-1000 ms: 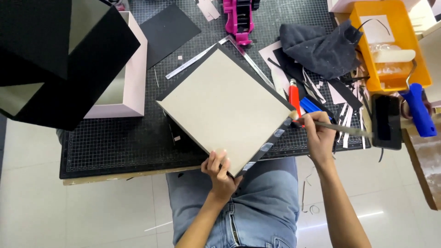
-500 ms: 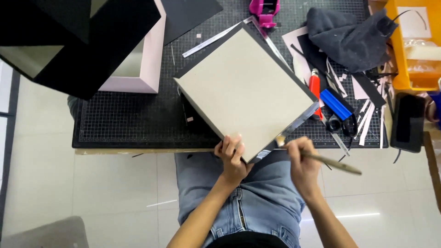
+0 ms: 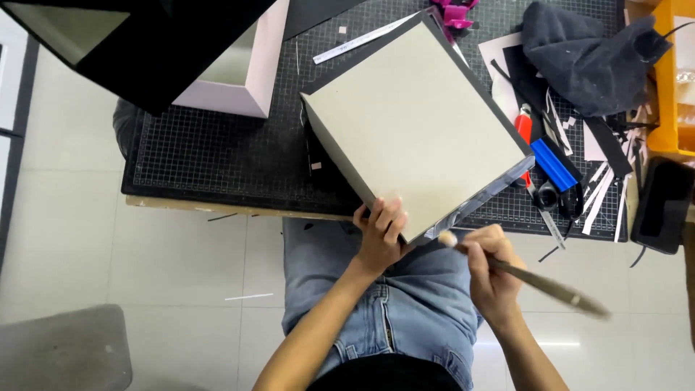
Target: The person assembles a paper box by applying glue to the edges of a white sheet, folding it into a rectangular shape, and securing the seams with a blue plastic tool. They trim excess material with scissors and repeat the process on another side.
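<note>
Left hand: my left hand [image 3: 380, 235] clamps the near corner of the grey board box [image 3: 416, 130], fingers [image 3: 387, 216] curled over the top face, thumb out of sight beneath.
Right hand: my right hand [image 3: 491, 271] is closed around the handle of a brush [image 3: 532, 279], held pen-fashion.
Brush: the pale tip [image 3: 447, 238] points up-left and sits at the box's near lower edge, just right of my left hand; the handle runs off down-right and blurs toward its end.
Box position: it stands tilted on the dark gridded cutting mat [image 3: 217, 156], its large grey face turned up to the camera, the near corner overhanging the table edge above my lap.
Box edge: a shiny grey strip [image 3: 481, 199] runs along the lower right edge, black lining showing on the right side.
Relative to grip: the box lies above and between both hands, left hand touching, brush tip touching or nearly so; I cannot tell which.
Neighbours: a red-handled knife [image 3: 523, 129] and a blue block [image 3: 554, 164] just right of the box; a metal ruler [image 3: 362, 41] beyond it; a pale pink open box [image 3: 235, 76] to the left.
Hidden: the far corner of the box is cut off by the frame top; its underside is unseen; a black shape [image 3: 159, 36] at upper left covers part of the pink box.
</note>
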